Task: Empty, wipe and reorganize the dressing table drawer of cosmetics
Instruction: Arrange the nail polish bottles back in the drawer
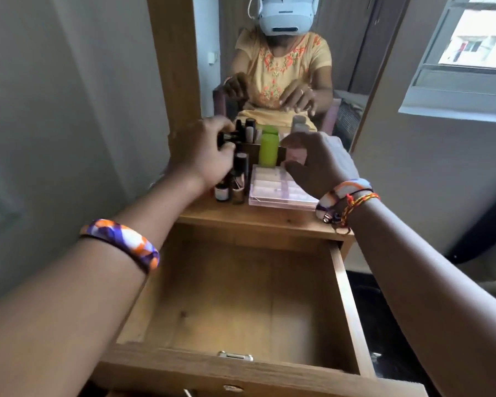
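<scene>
The wooden drawer (347,299) stands pulled out below me, with nothing inside it. On the dressing table top (258,217) stand several cosmetics: dark bottles (239,163), a green bottle (268,150) and a clear pink palette box (272,187). My left hand (204,156) reaches among the dark bottles and pinches a small black tube (226,137) at the fingertips. My right hand (318,164) hovers over the palette box with fingers loosely curved toward a pinkish item that it mostly hides; whether it grips that item is unclear.
A mirror (284,67) rises behind the table top and reflects me and both hands. A grey wall lies to the left, a window (470,53) to the upper right. A dark seat edge (484,239) sits to the right of the drawer.
</scene>
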`<move>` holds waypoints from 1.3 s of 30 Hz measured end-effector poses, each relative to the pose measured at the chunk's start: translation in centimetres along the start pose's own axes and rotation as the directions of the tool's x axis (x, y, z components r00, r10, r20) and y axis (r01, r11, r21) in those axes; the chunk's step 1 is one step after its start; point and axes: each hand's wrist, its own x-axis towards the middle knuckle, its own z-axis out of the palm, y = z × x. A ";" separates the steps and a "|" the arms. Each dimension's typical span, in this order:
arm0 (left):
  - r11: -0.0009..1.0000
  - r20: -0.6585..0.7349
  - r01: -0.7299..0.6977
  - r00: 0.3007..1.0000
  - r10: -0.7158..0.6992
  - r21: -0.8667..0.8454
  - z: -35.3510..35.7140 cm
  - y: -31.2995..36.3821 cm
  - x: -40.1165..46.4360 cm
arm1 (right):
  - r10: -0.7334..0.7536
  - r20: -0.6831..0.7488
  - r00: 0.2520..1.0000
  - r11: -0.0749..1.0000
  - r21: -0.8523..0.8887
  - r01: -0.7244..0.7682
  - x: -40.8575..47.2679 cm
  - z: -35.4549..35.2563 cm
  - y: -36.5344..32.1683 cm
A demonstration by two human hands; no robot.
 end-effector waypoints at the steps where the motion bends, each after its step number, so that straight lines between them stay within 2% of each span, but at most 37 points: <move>1: 0.999 -0.012 0.051 0.999 -0.050 0.010 -0.7 -0.9 0.5 | -0.025 0.007 1.000 1.000 0.015 0.025 0.5 0.5 -0.7; 3: 0.994 0.004 0.108 0.994 -0.108 0.021 -1.8 -2.6 1.6 | -0.062 0.031 0.998 0.997 0.045 0.060 1.7 1.6 -1.7; 7: 0.991 0.135 0.135 0.982 -0.132 -0.011 -2.8 -4.3 3.1 | -0.087 0.108 0.990 0.995 0.063 0.080 3.9 3.5 -3.1; 14: 0.995 0.294 0.089 0.953 -0.073 -0.044 -1.3 -3.8 4.6 | -0.166 0.274 0.947 0.985 0.000 0.173 6.0 4.2 -3.9; 18: 1.000 0.441 0.001 0.897 0.001 -0.004 -0.6 -2.9 4.5 | -0.214 0.358 0.909 0.968 -0.043 0.245 6.5 3.7 -4.3; 21: 0.998 0.513 -0.025 0.858 -0.004 0.049 -0.3 -2.7 4.4 | -0.226 0.378 0.898 0.959 -0.074 0.273 6.4 3.3 -4.4; 28: 0.967 0.543 -0.130 0.840 -0.009 0.218 0.4 -3.1 4.2 | -0.226 0.319 0.920 0.961 -0.083 0.265 5.2 2.4 -4.3; 33: 0.945 0.486 -0.184 0.873 0.032 0.269 0.9 -3.9 4.0 | -0.261 0.290 0.921 0.944 -0.124 0.307 4.4 2.7 -4.1; 39: 0.950 0.458 -0.188 0.887 0.056 0.248 0.8 -4.0 3.4 | -0.263 0.293 0.919 0.856 -0.369 0.363 2.2 3.0 -4.2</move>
